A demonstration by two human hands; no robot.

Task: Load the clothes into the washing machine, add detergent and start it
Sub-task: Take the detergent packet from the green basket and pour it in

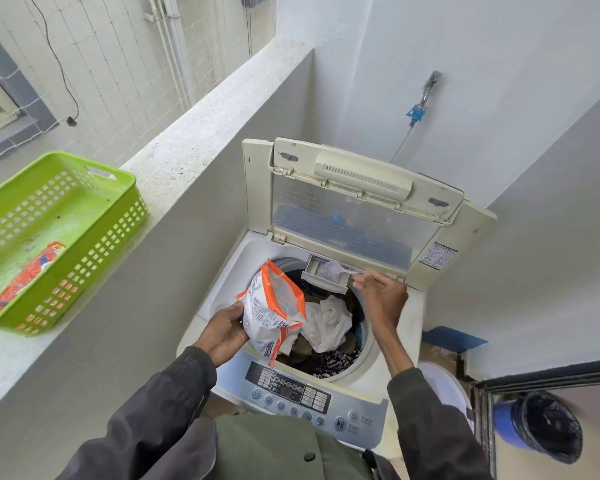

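Observation:
A top-loading washing machine stands with its lid raised. White and dark clothes fill the drum. My left hand holds an open orange-and-white detergent bag over the drum's left side. My right hand grips a small white scoop, tipped over the pulled-out detergent drawer at the drum's back rim. Pale powder lies in the drawer. The control panel runs along the front edge.
A green plastic basket with an orange packet inside sits on the concrete ledge at left. A tap with a blue fitting is on the back wall. A blue bucket stands on the floor at right.

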